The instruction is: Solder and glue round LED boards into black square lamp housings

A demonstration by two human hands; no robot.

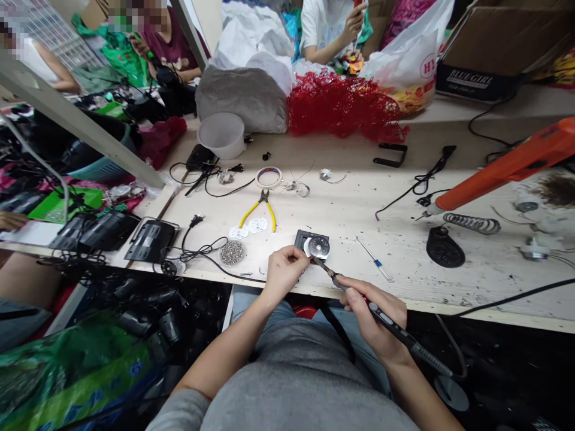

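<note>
My right hand (377, 317) grips a soldering iron (381, 317) like a pen, its cable trailing down to the right. The iron's tip meets the lower edge of a round silver metal part (319, 246) on a black square housing (306, 234) near the table's front edge. Pinched closed, my left hand (287, 270) is at the left side of that metal part; what its fingertips hold is too small to make out. To the right lies a thin screwdriver (376, 262) with a blue collar.
Yellow-handled cutters (265, 209), a tape roll (268, 177) and a dish of screws (232, 252) lie to the left. An orange electric screwdriver (507, 164) hangs at the right above a black part (444, 246). Red netting (341, 108) lines the back; other people sit beyond.
</note>
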